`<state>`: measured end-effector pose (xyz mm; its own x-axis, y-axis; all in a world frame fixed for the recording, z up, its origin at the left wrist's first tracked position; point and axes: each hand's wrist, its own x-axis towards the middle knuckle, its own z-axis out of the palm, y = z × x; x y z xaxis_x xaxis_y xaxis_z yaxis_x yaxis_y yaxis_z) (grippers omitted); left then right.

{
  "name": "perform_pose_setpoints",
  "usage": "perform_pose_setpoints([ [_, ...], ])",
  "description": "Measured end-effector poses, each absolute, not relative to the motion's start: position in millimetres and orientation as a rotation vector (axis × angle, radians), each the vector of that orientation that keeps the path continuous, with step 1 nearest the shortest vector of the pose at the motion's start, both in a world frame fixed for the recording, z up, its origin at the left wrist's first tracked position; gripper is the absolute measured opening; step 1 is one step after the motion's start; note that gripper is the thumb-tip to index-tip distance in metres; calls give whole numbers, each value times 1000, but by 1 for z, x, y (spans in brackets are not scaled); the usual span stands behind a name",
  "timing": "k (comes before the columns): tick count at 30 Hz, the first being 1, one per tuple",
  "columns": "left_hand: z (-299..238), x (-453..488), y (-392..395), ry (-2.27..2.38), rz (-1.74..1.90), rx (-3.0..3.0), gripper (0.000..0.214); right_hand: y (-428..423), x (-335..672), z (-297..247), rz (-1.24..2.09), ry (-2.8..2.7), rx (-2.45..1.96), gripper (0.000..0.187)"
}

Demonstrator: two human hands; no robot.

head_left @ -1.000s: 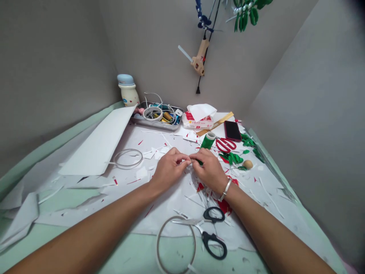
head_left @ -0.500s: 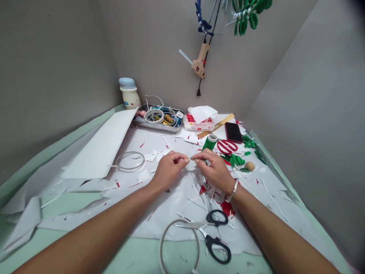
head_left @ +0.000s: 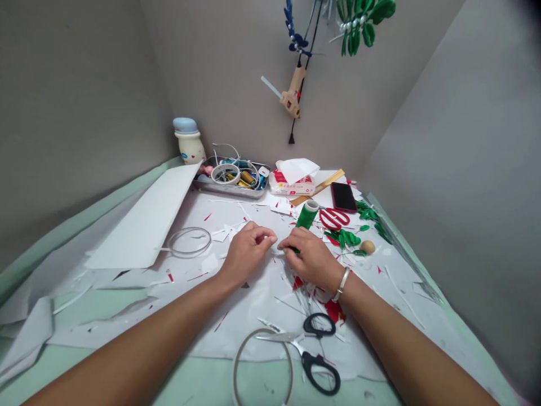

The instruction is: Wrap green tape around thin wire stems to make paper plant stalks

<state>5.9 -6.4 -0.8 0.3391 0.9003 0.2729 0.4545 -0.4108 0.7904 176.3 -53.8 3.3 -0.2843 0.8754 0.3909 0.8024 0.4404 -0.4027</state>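
Note:
My left hand (head_left: 247,251) and my right hand (head_left: 307,256) meet at the middle of the table, fingertips pinched together on a small white piece (head_left: 275,246) held between them. What exactly the piece is I cannot make out. A silver bangle sits on my right wrist. Just beyond my right hand lies a green spool (head_left: 307,215). White and red paper scraps (head_left: 305,287) are scattered under and around both hands on a white sheet (head_left: 257,293).
Black scissors (head_left: 315,349) and a wire hoop (head_left: 262,366) lie near the front edge. A clear ring (head_left: 188,241), white card (head_left: 146,220), metal tray (head_left: 230,175), tissue pack (head_left: 293,179), phone (head_left: 343,196), red scissors (head_left: 333,218) and green leaves (head_left: 349,237) surround the hands. A glue gun (head_left: 291,96) hangs on the wall.
Both hands stay pinched together at the same spot; only the fingers shift slightly. The view has drifted a little.

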Motion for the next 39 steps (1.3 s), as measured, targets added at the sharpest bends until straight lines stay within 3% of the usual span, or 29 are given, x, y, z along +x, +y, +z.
perform_pose_setpoints([
  [8, -3, 7, -3, 1121, 897, 1696, 23, -53, 177, 9, 344, -1862, -1306, 18],
  [21, 0, 12, -14, 1137, 939, 2048, 18, -54, 171, 3, 44, -2044, -1494, 18],
  [31, -1, 7, 0, 1189, 902, 1828, 22, -54, 177, 9, 371, -1920, -1386, 21],
  [39, 0, 13, -16, 1116, 919, 2004, 21, -53, 171, 6, 191, -1863, -1440, 22],
])
